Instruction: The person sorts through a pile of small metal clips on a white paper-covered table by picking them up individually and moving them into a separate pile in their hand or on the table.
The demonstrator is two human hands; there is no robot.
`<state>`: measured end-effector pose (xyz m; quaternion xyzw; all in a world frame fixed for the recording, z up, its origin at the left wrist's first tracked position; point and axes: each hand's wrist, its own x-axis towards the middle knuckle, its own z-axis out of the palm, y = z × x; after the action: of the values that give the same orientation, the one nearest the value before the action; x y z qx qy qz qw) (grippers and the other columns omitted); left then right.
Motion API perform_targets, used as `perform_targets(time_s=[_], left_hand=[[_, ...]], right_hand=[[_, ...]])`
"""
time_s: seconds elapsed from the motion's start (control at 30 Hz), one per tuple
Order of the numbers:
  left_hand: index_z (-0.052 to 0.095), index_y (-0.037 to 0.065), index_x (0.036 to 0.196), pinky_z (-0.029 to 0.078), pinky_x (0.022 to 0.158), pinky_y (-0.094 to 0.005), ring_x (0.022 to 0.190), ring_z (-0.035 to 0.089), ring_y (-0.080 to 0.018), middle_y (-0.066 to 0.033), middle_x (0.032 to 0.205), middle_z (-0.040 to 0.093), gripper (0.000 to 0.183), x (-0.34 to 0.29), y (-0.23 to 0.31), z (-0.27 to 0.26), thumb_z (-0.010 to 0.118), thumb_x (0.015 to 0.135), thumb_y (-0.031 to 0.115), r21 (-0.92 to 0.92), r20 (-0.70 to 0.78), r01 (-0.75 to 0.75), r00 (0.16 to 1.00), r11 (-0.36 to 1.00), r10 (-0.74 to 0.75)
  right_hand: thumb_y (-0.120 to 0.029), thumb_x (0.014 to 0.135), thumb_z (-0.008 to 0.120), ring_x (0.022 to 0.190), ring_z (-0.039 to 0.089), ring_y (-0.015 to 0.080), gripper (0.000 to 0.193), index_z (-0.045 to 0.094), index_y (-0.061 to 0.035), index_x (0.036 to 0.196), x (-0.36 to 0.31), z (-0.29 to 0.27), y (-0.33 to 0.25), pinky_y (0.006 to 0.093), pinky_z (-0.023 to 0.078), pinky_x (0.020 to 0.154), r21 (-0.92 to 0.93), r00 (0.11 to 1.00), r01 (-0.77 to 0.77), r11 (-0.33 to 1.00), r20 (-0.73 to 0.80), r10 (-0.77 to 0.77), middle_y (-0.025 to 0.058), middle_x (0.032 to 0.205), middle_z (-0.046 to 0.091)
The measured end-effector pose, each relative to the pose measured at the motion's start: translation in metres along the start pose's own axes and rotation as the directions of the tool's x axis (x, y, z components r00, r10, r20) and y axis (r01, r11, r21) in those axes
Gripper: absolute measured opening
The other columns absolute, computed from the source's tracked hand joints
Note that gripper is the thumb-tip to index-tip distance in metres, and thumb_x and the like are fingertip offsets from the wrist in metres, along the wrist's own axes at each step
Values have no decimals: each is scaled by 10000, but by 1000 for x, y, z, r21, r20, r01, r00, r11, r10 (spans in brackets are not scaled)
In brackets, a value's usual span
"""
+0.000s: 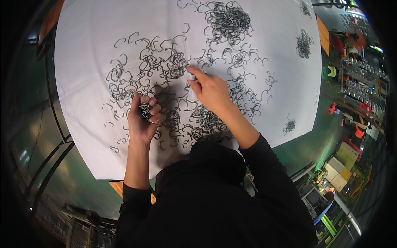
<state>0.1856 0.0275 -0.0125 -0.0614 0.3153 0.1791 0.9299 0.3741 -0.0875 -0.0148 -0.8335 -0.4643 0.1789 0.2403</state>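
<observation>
Palm up, my left hand [142, 118] cups a small bunch of bent metal wire clips [145, 110], its fingers curled round them. To its right, my right hand [211, 91] reaches over the white tabletop [285, 107] with its index finger stretched out and its thumb apart. The index fingertip is at the edge of a cluster of loose C-shaped wire clips [175, 66]; no clip shows between finger and thumb. More scattered clips [124, 87] lie beyond and left of my left hand. A further heap [209, 118] lies near my right forearm.
A dense pile of clips [228, 22] sits at the far middle. Smaller piles lie at the right, one [304, 44] far and one [290, 125] nearer. An oval metal link [113, 149] is at the near left. Beyond the right edge are racks with hanging metal parts [359, 89].
</observation>
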Motion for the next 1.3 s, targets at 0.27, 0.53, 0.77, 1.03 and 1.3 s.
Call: perform_targets(time_s=[0.27, 0.53, 0.77, 1.03, 1.3], left_hand=[[514, 56, 804, 329, 435, -199, 606, 399, -114, -51, 765, 451, 335, 2, 0, 0, 402, 949, 336, 12, 18, -2, 1000, 1000, 1], [508, 55, 814, 329, 432, -200, 598, 401, -123, -52, 753, 458, 325, -2, 3, 2, 398, 951, 329, 20, -11, -27, 1000, 999, 27], [503, 59, 813, 343, 417, -196, 595, 406, -120, -50, 750, 467, 329, -3, -1, 10, 395, 950, 337, 56, -20, -43, 999, 998, 44], [506, 64, 802, 332, 409, -189, 585, 407, -113, -49, 740, 468, 323, -9, -7, 11, 399, 950, 330, 71, -44, -72, 996, 995, 75], [534, 70, 781, 350, 418, -198, 582, 429, -123, -51, 741, 478, 375, -11, -6, 6, 393, 943, 377, 81, -30, -43, 999, 996, 46]], right_hand=[[-248, 847, 540, 474, 558, 304, 539, 371, -14, 1302, -17, -16, 15, 414, 453, 448, -125, 997, 2, 992, 80, 9, 117, 521, 558], [-227, 804, 605, 614, 603, 277, 454, 477, -140, 1230, 1, -43, 63, 394, 490, 590, -50, 975, -136, 989, -183, 125, 93, 742, 612], [-226, 719, 685, 1196, 387, 313, 572, 485, -119, 1244, 126, -95, 91, 368, 361, 976, -181, 976, -196, 964, -135, 173, 142, 1336, 366], [-97, 707, 664, 768, 593, 227, 242, 612, -63, 941, 141, -101, 69, 334, 482, 707, 149, 986, 123, 981, -133, -103, 129, 849, 615], [-87, 746, 645, 715, 584, 194, 292, 581, -46, 1028, 152, -131, 78, 323, 481, 654, 256, 962, -182, 949, -154, 226, 133, 825, 607]])
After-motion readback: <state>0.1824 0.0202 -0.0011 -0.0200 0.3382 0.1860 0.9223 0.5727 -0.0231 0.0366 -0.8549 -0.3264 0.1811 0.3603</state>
